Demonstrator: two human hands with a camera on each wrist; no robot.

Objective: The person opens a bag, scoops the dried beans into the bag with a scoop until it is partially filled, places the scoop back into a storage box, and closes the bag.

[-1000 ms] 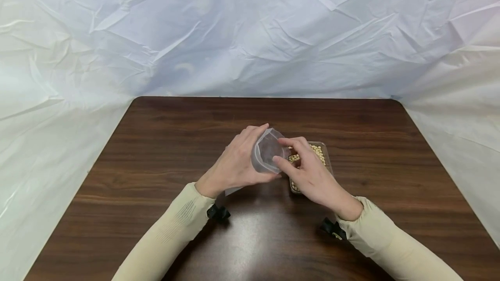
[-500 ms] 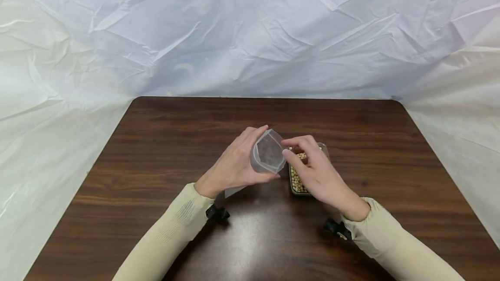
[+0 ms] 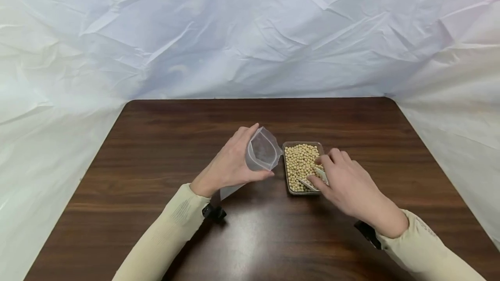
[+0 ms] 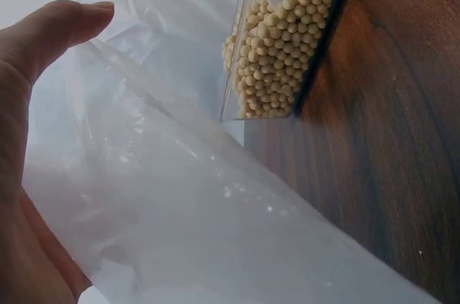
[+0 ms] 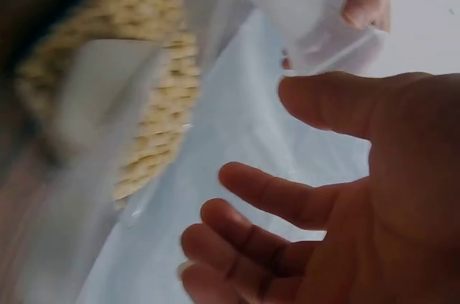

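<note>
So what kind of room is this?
Probably a makeshift recording booth, not a kitchen: crinkled white sheeting walls off a bare wooden table, and the only things on it are a tray of beans and a clear bag.

Hands: two, left (image 3: 228, 166) and right (image 3: 349, 185).
Clear bag (image 3: 261, 153): one.
Clear tray (image 3: 302, 144): one.
Beans (image 3: 298, 164) in the tray: too many to count.
White scoop (image 3: 314, 179) in the tray: one.
Worktop (image 3: 156, 142): one.
Sleeves: two.
</note>
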